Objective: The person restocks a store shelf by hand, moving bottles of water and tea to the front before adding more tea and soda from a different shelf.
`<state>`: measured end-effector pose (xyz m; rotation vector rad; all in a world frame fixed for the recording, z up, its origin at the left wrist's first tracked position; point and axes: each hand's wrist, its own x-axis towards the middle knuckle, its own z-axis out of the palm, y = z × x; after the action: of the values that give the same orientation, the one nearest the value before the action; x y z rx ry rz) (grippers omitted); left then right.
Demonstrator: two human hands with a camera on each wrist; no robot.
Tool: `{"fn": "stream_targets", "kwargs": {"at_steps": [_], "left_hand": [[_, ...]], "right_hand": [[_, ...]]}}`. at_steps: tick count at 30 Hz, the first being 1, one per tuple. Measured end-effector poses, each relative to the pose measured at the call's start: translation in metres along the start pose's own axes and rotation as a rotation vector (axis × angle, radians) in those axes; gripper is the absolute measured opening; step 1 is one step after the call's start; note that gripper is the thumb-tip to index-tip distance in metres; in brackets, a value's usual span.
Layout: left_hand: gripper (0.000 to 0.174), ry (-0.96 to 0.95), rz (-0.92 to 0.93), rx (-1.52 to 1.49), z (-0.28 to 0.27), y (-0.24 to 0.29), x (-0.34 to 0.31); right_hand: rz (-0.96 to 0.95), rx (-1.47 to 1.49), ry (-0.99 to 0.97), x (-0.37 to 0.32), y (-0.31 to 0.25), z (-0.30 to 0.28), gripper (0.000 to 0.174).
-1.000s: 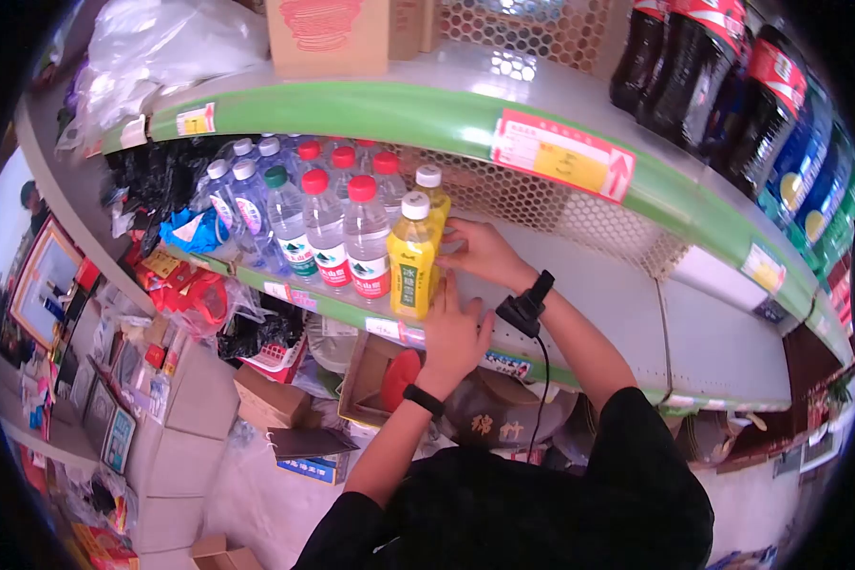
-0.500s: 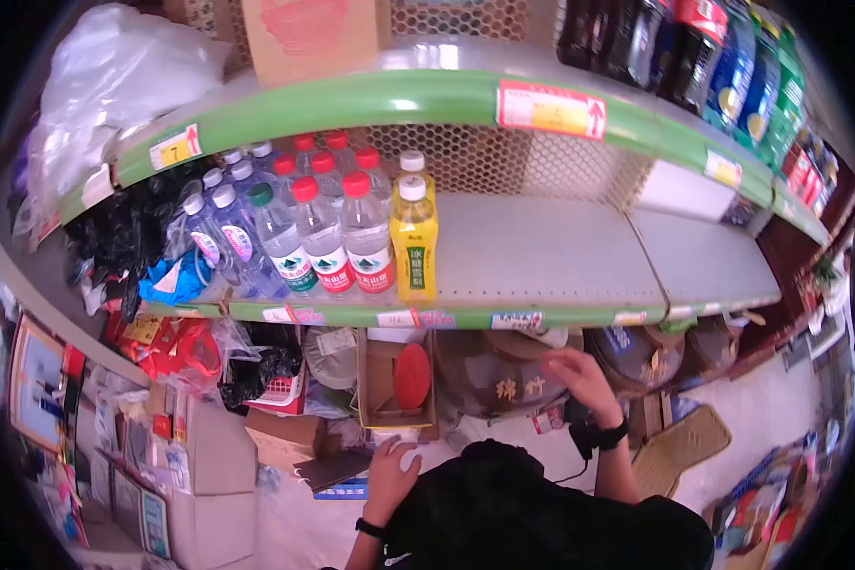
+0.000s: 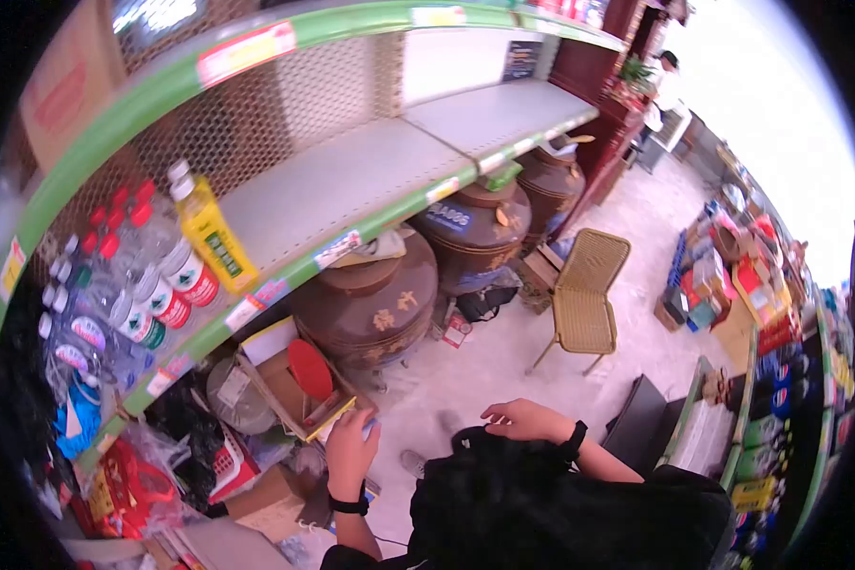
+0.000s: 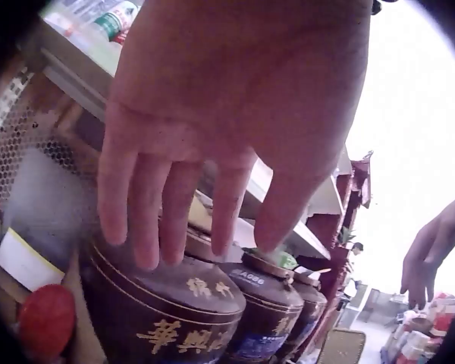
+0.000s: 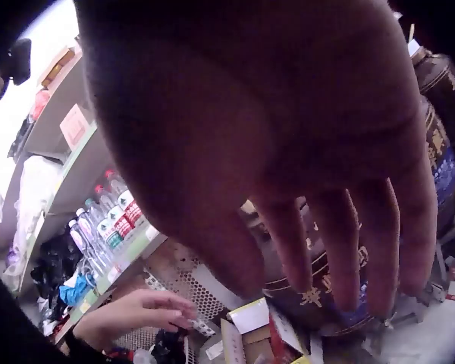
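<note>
My left hand hangs in front of the shelf, over the floor by an open cardboard box. Its fingers stretch out straight in the left wrist view, holding nothing. Farther right, my right hand is held before the body; the right wrist view shows its fingers extended and the palm bare. On the shelf, a yellow drink bottle with a white cap stands at the right end of a group of bottles. Beside it are water bottles with red caps and one with a green label.
Large brown jars line the floor under the shelf. A woven chair stands in the aisle, with piled goods beyond it. Stocked shelves run along the right. Red plastic bags lie at lower left. A person is far back.
Both hands have left the yellow bottles at the front of the shelf and drawn back toward the body. The head view has swung right, bringing the chair and aisle into sight.
</note>
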<state>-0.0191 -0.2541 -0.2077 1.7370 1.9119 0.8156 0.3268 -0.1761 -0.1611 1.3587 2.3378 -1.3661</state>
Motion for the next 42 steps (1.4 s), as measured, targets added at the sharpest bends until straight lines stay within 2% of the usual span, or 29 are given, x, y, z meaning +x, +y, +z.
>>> {"fn": "stream_targets", "kwargs": {"at_steps": [4,6,7,8,9,10,12,14,17,19,21,23,24,25,26,29,30,31,32,35,37,39,40,42], "left_hand": [[0.032,-0.099,0.076,-0.023,0.031,0.031,0.012],[0.033,-0.198,0.094,-0.049,0.058,0.049,0.008],[0.034,-0.234,0.164,-0.064,0.073,0.062,0.006],[0.035,-0.283,0.237,-0.076,0.089,0.076,0.002],[0.035,-0.345,0.315,-0.085,0.101,0.092,-0.003],[0.035,-0.451,0.311,-0.12,0.111,0.118,-0.009],[0.034,-0.563,0.444,-0.101,0.138,0.167,-0.022],[0.03,-0.673,0.607,-0.087,0.167,0.218,-0.032],[0.027,-0.822,0.945,-0.043,0.192,0.337,-0.034],[0.024,-0.675,1.192,0.027,0.184,0.444,-0.043],[0.024,-0.611,1.316,-0.071,0.173,0.538,-0.069],[0.029,-0.659,1.555,-0.208,0.166,0.616,-0.105],[0.03,-0.655,1.672,-0.24,0.168,0.647,-0.125],[0.03,-0.683,1.798,-0.283,0.173,0.671,-0.145],[0.029,-0.719,1.899,-0.331,0.177,0.688,-0.163],[0.029,-0.847,2.172,-0.475,0.193,0.719,-0.199],[0.028,-0.89,2.224,-0.516,0.199,0.726,-0.206],[0.028,-0.936,2.282,-0.555,0.205,0.734,-0.211],[0.028,-0.966,2.326,-0.589,0.213,0.741,-0.215],[0.027,-1.047,2.428,-0.662,0.231,0.759,-0.219],[0.026,-1.107,2.466,-0.677,0.243,0.771,-0.215],[0.026,-1.19,2.483,-0.7,0.257,0.785,-0.211],[0.026,-1.214,2.506,-0.734,0.265,0.794,-0.209],[0.025,-1.273,2.554,-0.824,0.278,0.807,-0.203]], "right_hand": [[0.047,-0.018,0.128,-0.038,0.027,0.02,0.041],[0.003,-0.019,0.234,-0.06,0.04,0.021,0.041],[-0.016,-0.015,0.288,-0.072,0.048,0.021,0.041],[-0.072,-0.031,0.411,-0.083,0.061,0.018,0.042],[-0.024,-0.024,0.534,-0.1,0.061,0.009,0.04],[0.035,-0.016,0.658,-0.122,0.057,-0.006,0.038],[0.067,-0.141,0.89,-0.173,0.058,-0.035,0.032],[-0.021,-0.147,1.126,-0.234,0.062,-0.056,0.027],[-0.114,-0.095,1.337,-0.327,0.092,-0.064,0.026],[-0.029,0.006,1.405,-0.379,0.128,-0.049,0.025],[0.07,0.095,1.46,-0.42,0.163,-0.025,0.022],[0.205,0.193,1.514,-0.446,0.206,0.013,0.018],[0.257,0.349,1.496,-0.458,0.225,0.036,0.021],[0.284,0.314,1.47,-0.465,0.246,0.06,0.023],[0.316,0.285,1.438,-0.469,0.267,0.085,0.025],[0.455,0.477,1.405,-0.506,0.25,0.116,0.027],[0.515,0.478,1.324,-0.527,0.24,0.116,0.027],[0.489,0.528,1.349,-0.519,0.261,0.133,0.027],[0.461,0.577,1.374,-0.51,0.28,0.15,0.027],[0.572,0.62,1.441,-0.53,0.28,0.156,0.026],[0.656,0.665,1.41,-0.539,0.279,0.151,0.023],[0.651,0.816,1.506,-0.543,0.292,0.154,0.022],[0.624,0.752,1.596,-0.546,0.296,0.154,0.021],[0.743,0.639,1.643,-0.555,0.296,0.151,0.022]]}}
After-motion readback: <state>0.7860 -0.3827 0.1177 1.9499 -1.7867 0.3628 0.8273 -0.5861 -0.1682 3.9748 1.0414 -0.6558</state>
